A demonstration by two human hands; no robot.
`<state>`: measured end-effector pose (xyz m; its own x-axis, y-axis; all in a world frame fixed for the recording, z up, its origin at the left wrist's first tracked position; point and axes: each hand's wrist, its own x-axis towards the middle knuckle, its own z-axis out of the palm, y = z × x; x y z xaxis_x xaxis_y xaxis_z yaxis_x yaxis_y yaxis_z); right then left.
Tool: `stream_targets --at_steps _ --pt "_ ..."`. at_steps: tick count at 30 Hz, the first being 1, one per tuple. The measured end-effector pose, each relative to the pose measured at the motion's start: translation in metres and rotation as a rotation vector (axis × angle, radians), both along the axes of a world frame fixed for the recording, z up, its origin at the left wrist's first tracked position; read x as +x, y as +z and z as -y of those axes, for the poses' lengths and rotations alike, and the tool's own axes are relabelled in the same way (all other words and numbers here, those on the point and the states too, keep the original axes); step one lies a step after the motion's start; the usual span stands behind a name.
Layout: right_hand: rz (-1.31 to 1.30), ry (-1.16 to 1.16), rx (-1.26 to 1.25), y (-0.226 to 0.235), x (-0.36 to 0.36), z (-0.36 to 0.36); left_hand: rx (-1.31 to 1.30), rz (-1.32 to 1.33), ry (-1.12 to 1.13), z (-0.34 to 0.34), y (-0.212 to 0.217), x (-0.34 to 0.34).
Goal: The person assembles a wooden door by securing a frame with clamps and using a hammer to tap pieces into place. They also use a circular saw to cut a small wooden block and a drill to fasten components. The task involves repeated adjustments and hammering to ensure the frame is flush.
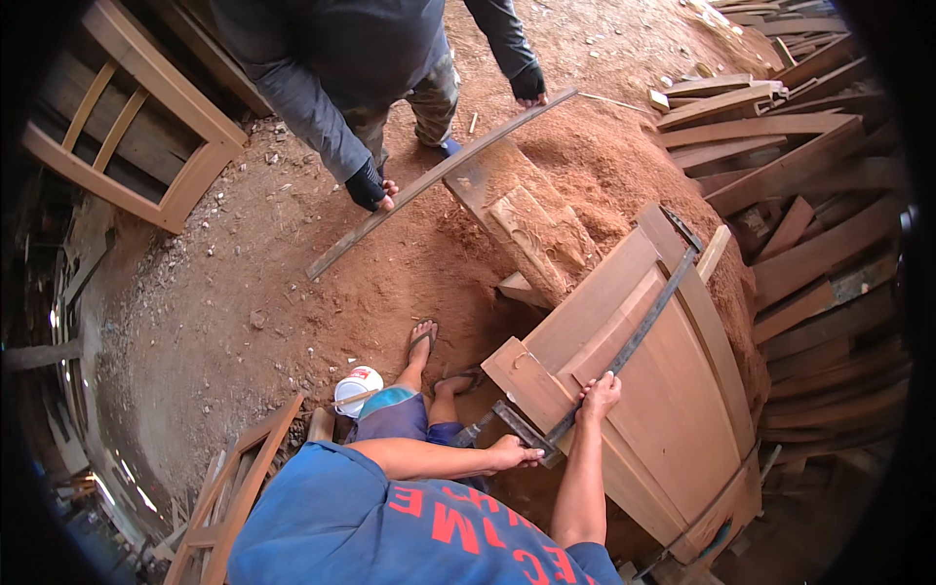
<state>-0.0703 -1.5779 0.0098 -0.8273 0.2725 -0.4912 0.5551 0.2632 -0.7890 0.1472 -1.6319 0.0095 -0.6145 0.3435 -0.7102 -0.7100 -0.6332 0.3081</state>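
Around the work, things crowd close. On the right lies a heap of timber [838, 249], too overlapped to count; beyond the far end, one mound of sawdust [634, 171] and one wooden block [541, 234] fill the ground. A co-worker [341, 58] stands across the way, two gloved hands on one long wood strip [434, 185] that spans above the block. Two wood frames [195, 182] stand on the left, one far, one near, and one white bucket [358, 390] sits just beside the wearer's leg. One wooden panel [673, 390] lies at the wearer's right, with one metal clamp [651, 317] running along it. The right hand [600, 395] has its fingers wrapped around the clamp's bar; the left hand [512, 454] has its fingers curled on the clamp's near end, below the panel's corner.
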Motion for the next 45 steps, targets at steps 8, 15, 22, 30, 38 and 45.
stream_targets --at_steps 8,15,22,30,38,45 --pt "-0.028 0.021 0.022 0.006 0.001 0.005 0.065 0.068 0.040 -0.008 -0.004 0.000" --pt "-0.031 0.025 0.023 -0.002 0.000 0.000 0.063 0.120 0.014 -0.011 -0.005 -0.001" --pt "-0.045 0.047 0.051 -0.003 0.000 -0.005 0.107 0.144 -0.006 -0.013 0.001 -0.005" --pt "-0.054 0.049 0.044 -0.001 0.001 -0.006 0.123 0.138 0.005 -0.013 0.005 -0.005" --pt "-0.036 0.034 0.001 0.003 -0.001 -0.006 0.114 0.169 0.008 -0.018 0.008 -0.004" --pt "-0.061 0.023 -0.009 -0.008 -0.001 -0.012 0.113 0.198 0.000 -0.017 0.008 -0.007"
